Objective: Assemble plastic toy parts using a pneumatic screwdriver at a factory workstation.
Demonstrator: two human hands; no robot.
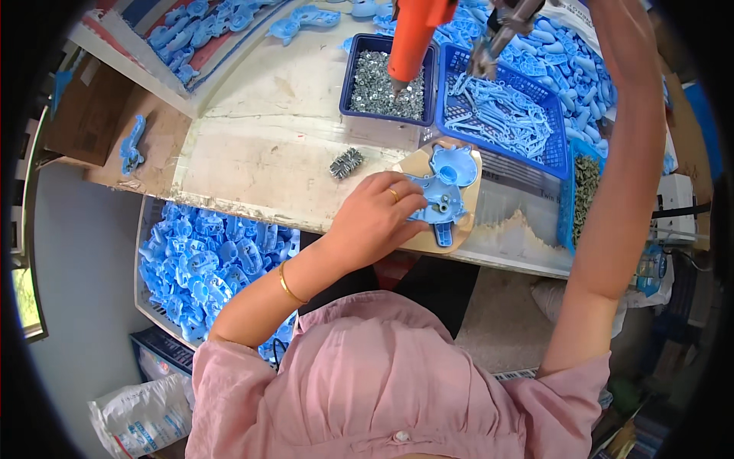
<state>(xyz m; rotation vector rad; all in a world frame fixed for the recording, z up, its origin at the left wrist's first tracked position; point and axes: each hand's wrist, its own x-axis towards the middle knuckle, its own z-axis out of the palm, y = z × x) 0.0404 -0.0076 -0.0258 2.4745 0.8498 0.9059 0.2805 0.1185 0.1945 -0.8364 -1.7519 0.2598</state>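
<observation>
My left hand [377, 214] rests on the left side of a blue plastic shell [446, 191], its fingers curled over the edge. The shell has a round cup at the far end and small grey metal pieces in its middle. Beneath it lies a tan board [468, 222] near the table's front edge. My right forearm [623, 153] reaches up along the right side, and the hand is cut off by the top edge. An orange power screwdriver [413, 42] hangs point down over a dark blue tray of small metal screws [367, 84].
A blue basket [562, 149] holds thin blue plastic pieces. Behind it lies a heap of blue parts [566, 65]. Left of my hand is a small grey metal cluster [346, 163]. A turquoise basket [569, 206] stands right; a crate of blue shells [206, 260] sits below the table.
</observation>
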